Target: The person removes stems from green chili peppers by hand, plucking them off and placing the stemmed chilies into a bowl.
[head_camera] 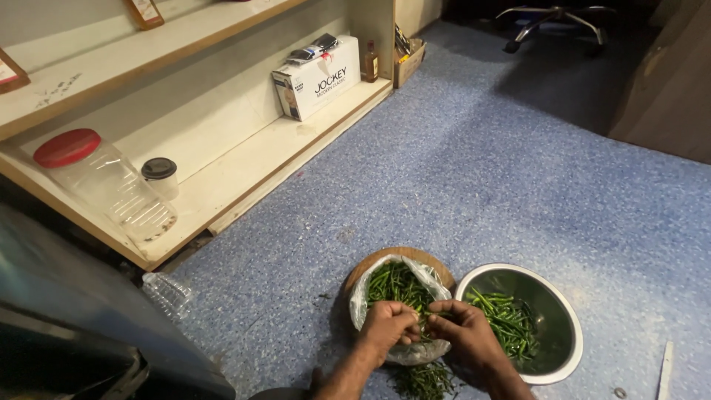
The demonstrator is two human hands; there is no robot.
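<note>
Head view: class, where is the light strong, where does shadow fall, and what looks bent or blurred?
Head view: light falls brightest on the blue floor; the top right corner lies in deep shadow; the steel bowl rim glints; the shelf edges bow from wide-lens distortion; both hands look sharp.

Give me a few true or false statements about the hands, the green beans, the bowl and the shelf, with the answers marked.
1. Both hands, left hand and right hand, meet over the plastic bag of green beans. True.
2. The steel bowl is empty. False: it holds green beans.
3. The bag rests on a round wooden board. True.
4. The clear jar on the shelf has a blue lid. False: its lid is red.
5. The bowl lies to the left of the bag. False: it lies to the right.
</note>
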